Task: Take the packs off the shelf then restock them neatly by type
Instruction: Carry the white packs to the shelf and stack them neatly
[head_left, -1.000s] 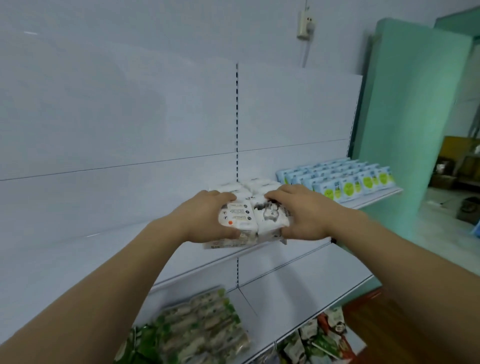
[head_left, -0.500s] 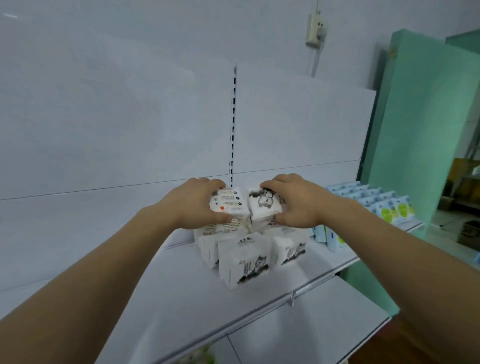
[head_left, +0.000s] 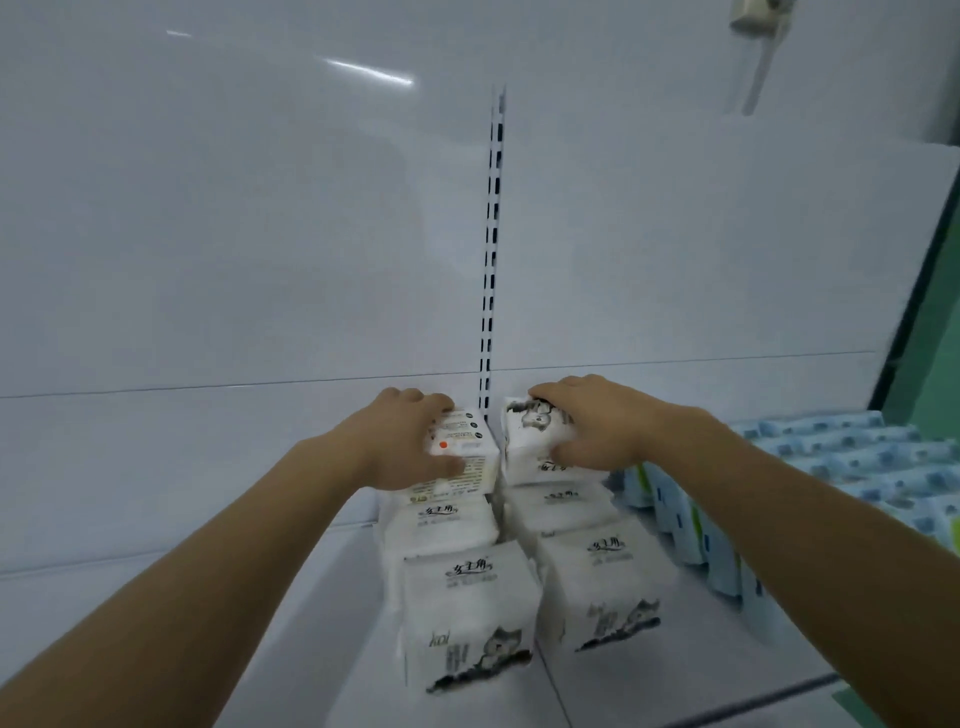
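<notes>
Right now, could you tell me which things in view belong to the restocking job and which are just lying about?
Part of the job:
- left hand holding a white pack
- right hand holding another white pack
- white packs in rows
- blue packs
- shelf

Just there:
- slotted upright
- wall socket

White metal shelf (head_left: 291, 639) fills the lower half of the frame, backed by a white panel with a slotted upright (head_left: 491, 249) at centre. White tissue packs (head_left: 467, 613) with dark cat print stand on it in two rows at lower centre, running front to back, touching. Pale blue packs (head_left: 841, 462) with green marks sit in close rows at right, just beside the white ones.
</notes>
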